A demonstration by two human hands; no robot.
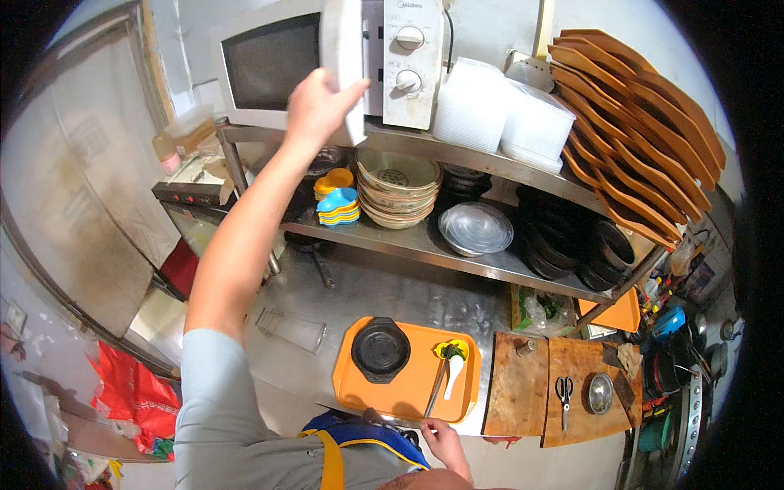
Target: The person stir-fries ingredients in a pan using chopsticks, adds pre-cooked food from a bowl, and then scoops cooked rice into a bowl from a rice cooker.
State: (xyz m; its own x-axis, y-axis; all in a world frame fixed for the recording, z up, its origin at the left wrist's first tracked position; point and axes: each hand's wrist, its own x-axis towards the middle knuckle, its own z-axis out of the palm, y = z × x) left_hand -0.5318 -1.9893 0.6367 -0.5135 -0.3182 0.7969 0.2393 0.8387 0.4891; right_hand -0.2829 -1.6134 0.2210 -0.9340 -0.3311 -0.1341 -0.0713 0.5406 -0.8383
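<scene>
My left hand (315,110) reaches up and grips the lower edge of a white microwave door (352,61), which stands partly swung away from the microwave's control panel (413,67). My right hand (445,446) is low, at the front edge of an orange tray (380,398), its fingers curled near the ends of dark chopsticks (436,389). Whether it touches them I cannot tell. On the tray are a black bowl on an octagonal base (381,350), a white spoon (454,376) and a small yellow dish (458,348) with green food.
Above the steel counter (392,282), a shelf carries stacked bowls (398,190), small coloured dishes (338,205) and a lidded bowl (475,228). Plastic containers (471,104) and stacked orange trays (637,122) stand higher. Scissors (564,398) lie on a wooden board (582,422) at right.
</scene>
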